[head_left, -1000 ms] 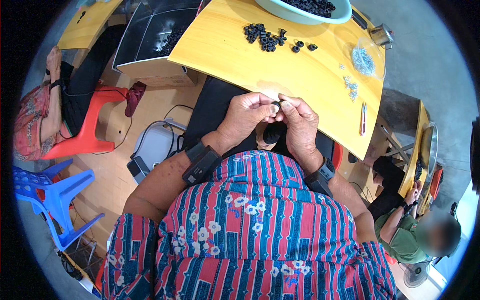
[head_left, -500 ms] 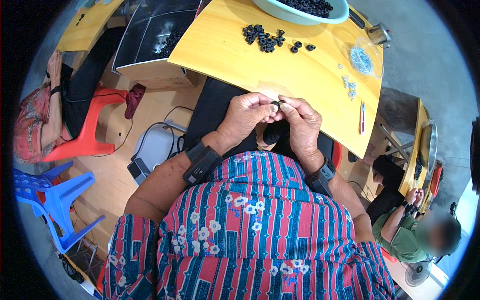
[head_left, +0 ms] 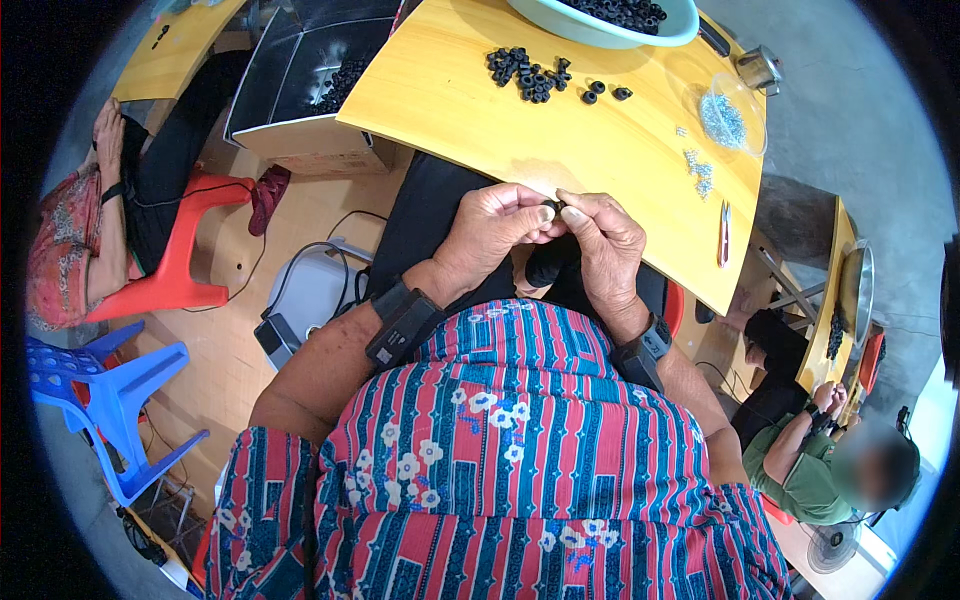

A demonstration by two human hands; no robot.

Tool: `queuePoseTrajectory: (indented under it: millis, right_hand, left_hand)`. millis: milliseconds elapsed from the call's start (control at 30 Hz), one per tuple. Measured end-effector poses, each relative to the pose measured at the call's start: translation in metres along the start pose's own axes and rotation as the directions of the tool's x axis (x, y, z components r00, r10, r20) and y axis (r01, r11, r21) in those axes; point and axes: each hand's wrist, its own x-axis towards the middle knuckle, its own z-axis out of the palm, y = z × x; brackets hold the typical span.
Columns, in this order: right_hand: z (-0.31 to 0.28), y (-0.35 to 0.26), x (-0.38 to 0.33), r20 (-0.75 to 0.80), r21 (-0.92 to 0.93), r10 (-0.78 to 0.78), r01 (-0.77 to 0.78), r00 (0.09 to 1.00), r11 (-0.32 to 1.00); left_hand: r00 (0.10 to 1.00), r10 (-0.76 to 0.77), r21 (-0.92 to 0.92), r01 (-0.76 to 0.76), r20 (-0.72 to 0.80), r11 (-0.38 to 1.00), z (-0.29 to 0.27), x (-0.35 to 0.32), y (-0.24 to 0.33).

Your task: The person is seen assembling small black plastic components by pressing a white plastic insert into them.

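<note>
Just past the table's near edge, over my lap, my left hand pinches a small black ring-like part between thumb and fingertips. My right hand meets it from the other side, thumb and forefinger closed at the part. Whatever lies between the right fingertips is too small and covered to name. On the wooden table ahead lies a loose group of similar black parts, with a few standing apart at its right.
A pale green basin of black parts is at the far edge. To the right are a clear dish of tiny silvery pieces, a metal cup and small snips. An open box stands left. Two people sit nearby.
My hands stay almost in place, with only a slight shift of the fingertips around the black part. The items on the table have not moved.
</note>
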Motion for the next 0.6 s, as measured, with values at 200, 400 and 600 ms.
queuePoseTrajectory:
  millis: [200, 400, 600]
  right_hand:
    - [-0.002, -0.002, 0.002, 0.026, 0.152, 0.186, -0.188, 0.982, 0.970]
    - [-0.008, -0.003, 0.006, 0.108, 0.239, 0.235, -0.255, 0.966, 0.937]
    - [-0.011, -0.001, 0.010, 0.146, 0.121, 0.108, -0.126, 0.983, 0.985]
  left_hand:
    - [1.000, 0.014, 0.022, -0.015, 0.025, 1.000, -0.002, 0.000, -0.002]
    - [1.000, 0.002, 0.016, -0.002, 0.030, 1.000, 0.000, 0.000, 0.000]
    - [0.999, -0.026, -0.020, 0.027, 0.037, 0.999, -0.003, 0.001, 0.000]
